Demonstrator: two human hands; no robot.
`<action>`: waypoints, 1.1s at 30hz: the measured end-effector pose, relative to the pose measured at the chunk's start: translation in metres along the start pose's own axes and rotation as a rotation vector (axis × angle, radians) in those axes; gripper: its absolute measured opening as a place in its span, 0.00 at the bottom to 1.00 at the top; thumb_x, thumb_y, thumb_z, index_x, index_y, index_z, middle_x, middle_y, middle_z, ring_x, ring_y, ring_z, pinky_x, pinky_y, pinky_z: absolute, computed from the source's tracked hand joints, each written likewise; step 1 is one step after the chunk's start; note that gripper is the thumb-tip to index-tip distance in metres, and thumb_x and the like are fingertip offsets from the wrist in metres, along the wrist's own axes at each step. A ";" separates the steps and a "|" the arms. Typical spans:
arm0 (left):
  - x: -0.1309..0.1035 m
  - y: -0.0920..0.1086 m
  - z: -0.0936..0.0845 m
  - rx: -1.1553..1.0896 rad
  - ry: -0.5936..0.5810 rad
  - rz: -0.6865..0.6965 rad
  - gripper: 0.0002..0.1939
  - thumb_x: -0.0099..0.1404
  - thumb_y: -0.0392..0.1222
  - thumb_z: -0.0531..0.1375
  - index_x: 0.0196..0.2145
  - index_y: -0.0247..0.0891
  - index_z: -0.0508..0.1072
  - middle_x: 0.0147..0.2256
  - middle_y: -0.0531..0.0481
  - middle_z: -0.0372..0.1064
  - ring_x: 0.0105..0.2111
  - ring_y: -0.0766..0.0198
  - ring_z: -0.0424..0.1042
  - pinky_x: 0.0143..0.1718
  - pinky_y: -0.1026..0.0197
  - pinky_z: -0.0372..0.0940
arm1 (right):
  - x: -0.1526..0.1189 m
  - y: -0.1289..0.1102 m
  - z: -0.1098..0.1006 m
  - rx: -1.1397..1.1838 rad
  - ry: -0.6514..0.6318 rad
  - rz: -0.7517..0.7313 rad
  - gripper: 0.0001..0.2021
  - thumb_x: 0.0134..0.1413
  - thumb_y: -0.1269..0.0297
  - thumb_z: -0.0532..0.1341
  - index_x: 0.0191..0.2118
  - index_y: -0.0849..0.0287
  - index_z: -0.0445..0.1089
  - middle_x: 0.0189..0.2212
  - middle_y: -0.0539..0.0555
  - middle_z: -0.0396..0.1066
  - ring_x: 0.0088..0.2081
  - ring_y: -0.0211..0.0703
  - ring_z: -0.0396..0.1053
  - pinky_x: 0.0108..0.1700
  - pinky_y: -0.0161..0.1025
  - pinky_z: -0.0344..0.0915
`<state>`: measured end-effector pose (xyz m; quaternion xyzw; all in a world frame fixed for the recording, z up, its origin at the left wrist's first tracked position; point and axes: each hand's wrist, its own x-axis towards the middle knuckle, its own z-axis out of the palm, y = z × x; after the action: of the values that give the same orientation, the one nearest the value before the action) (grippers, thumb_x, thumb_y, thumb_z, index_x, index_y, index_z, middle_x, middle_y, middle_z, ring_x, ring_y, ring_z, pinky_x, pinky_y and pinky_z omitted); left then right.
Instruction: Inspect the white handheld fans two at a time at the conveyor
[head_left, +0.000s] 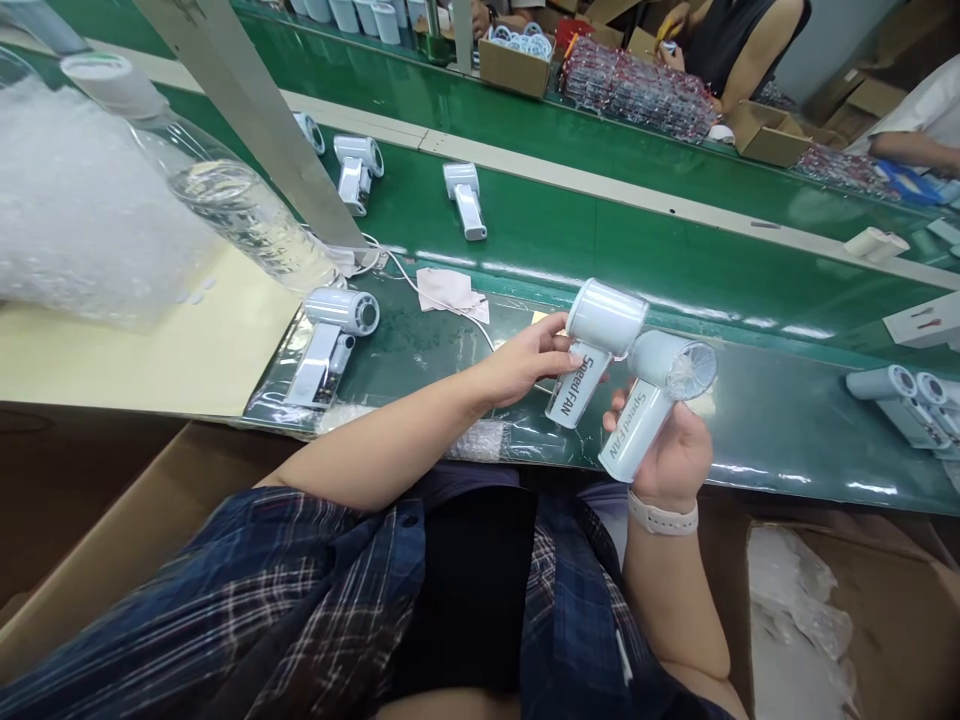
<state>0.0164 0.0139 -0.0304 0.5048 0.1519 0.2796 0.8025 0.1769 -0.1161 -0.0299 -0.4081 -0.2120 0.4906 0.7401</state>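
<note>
Two light blue handheld fans are held up side by side over the green bench. My left hand [529, 362] grips the left handheld fan [606, 318] around the top of its handle, fingers closed on it. My right hand [679, 455] is wrapped around the handle of the right handheld fan [634, 430], whose round grille faces right. Both handles carry the dark lettering "Speed FAN". A further fan [337, 312] with its handle opened lies on the bench to the left of my left forearm. A crumpled paper [452, 292] lies beyond that forearm.
A clear bottle [232, 205] and a metal post [259, 110] stand at the left. Several fans, one of them a white-blue fan [465, 200], sit on the green conveyor [570, 235]. More fans [904, 400] lie at the right. Co-workers sit across the line.
</note>
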 end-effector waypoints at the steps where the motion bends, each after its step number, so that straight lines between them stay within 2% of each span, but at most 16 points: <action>1: -0.001 0.001 0.000 0.000 -0.006 0.006 0.28 0.58 0.50 0.72 0.50 0.39 0.65 0.42 0.43 0.81 0.41 0.54 0.82 0.42 0.54 0.72 | 0.001 0.000 0.000 -0.004 0.023 -0.018 0.14 0.54 0.53 0.65 0.44 0.51 0.75 0.35 0.52 0.76 0.35 0.48 0.74 0.34 0.48 0.75; 5: -0.002 0.002 0.000 -0.018 -0.033 -0.015 0.33 0.54 0.57 0.76 0.45 0.40 0.64 0.40 0.44 0.82 0.39 0.57 0.82 0.43 0.53 0.73 | 0.006 0.003 -0.001 -0.074 0.054 -0.074 0.15 0.58 0.52 0.64 0.48 0.49 0.75 0.38 0.53 0.79 0.39 0.52 0.78 0.45 0.56 0.78; 9: -0.003 0.002 0.001 -0.033 -0.048 -0.040 0.36 0.51 0.59 0.77 0.44 0.40 0.64 0.37 0.46 0.81 0.36 0.58 0.81 0.41 0.55 0.71 | 0.011 0.007 -0.001 -0.131 0.041 -0.115 0.11 0.63 0.56 0.62 0.49 0.45 0.75 0.39 0.51 0.81 0.38 0.50 0.80 0.42 0.54 0.79; 14: -0.003 0.004 0.001 -0.006 -0.021 -0.068 0.37 0.49 0.61 0.77 0.45 0.40 0.65 0.36 0.48 0.80 0.35 0.60 0.80 0.37 0.59 0.69 | 0.014 0.009 0.000 -0.134 0.066 -0.106 0.09 0.62 0.59 0.63 0.46 0.48 0.76 0.35 0.50 0.81 0.35 0.48 0.79 0.41 0.53 0.79; 17: -0.004 0.006 0.000 0.025 -0.018 -0.075 0.34 0.52 0.57 0.77 0.46 0.39 0.65 0.37 0.48 0.79 0.36 0.62 0.79 0.39 0.59 0.69 | 0.015 0.010 0.000 -0.122 0.081 -0.113 0.09 0.60 0.60 0.62 0.45 0.50 0.76 0.36 0.51 0.81 0.35 0.49 0.79 0.44 0.55 0.79; 20: -0.005 0.008 0.001 0.156 0.011 -0.013 0.27 0.57 0.47 0.74 0.47 0.39 0.67 0.40 0.46 0.79 0.39 0.61 0.79 0.43 0.58 0.71 | 0.012 0.009 -0.001 -0.156 0.054 -0.174 0.12 0.55 0.59 0.65 0.46 0.51 0.75 0.41 0.53 0.81 0.41 0.52 0.80 0.49 0.57 0.78; 23: -0.007 0.008 0.003 0.405 0.041 0.219 0.21 0.57 0.41 0.71 0.46 0.39 0.70 0.47 0.42 0.79 0.48 0.55 0.79 0.50 0.53 0.72 | 0.005 0.003 0.000 -0.349 0.009 -0.309 0.25 0.47 0.65 0.73 0.52 0.50 0.73 0.48 0.55 0.80 0.52 0.54 0.77 0.58 0.56 0.74; 26: -0.008 0.005 0.003 0.684 0.092 0.550 0.12 0.63 0.40 0.68 0.45 0.41 0.74 0.55 0.41 0.77 0.60 0.51 0.74 0.64 0.45 0.64 | -0.002 -0.006 0.003 -0.532 -0.150 -0.472 0.31 0.43 0.70 0.78 0.54 0.47 0.71 0.51 0.54 0.79 0.59 0.56 0.74 0.67 0.61 0.65; 28: -0.008 0.002 0.000 0.846 0.159 0.738 0.04 0.71 0.42 0.63 0.43 0.43 0.75 0.56 0.44 0.77 0.64 0.54 0.71 0.69 0.42 0.59 | -0.004 -0.010 0.002 -0.613 -0.232 -0.556 0.29 0.44 0.67 0.78 0.52 0.45 0.71 0.53 0.54 0.79 0.62 0.59 0.72 0.70 0.67 0.61; 29: -0.007 0.001 -0.001 0.908 0.188 0.835 0.04 0.73 0.42 0.60 0.43 0.44 0.75 0.55 0.45 0.78 0.64 0.55 0.71 0.70 0.42 0.59 | -0.004 -0.011 0.000 -0.655 -0.257 -0.603 0.28 0.45 0.65 0.78 0.52 0.45 0.71 0.54 0.54 0.79 0.63 0.60 0.72 0.70 0.69 0.61; 33: -0.003 -0.003 -0.009 1.049 0.199 1.221 0.06 0.76 0.41 0.57 0.48 0.45 0.74 0.53 0.48 0.80 0.62 0.60 0.74 0.65 0.48 0.68 | -0.001 -0.006 -0.014 -0.822 -0.374 -0.781 0.31 0.49 0.54 0.76 0.58 0.43 0.66 0.58 0.56 0.75 0.63 0.64 0.71 0.66 0.73 0.64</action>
<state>0.0100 0.0182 -0.0371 0.7820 0.0317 0.6042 0.1498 0.1895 -0.1240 -0.0335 -0.4595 -0.6458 0.1236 0.5971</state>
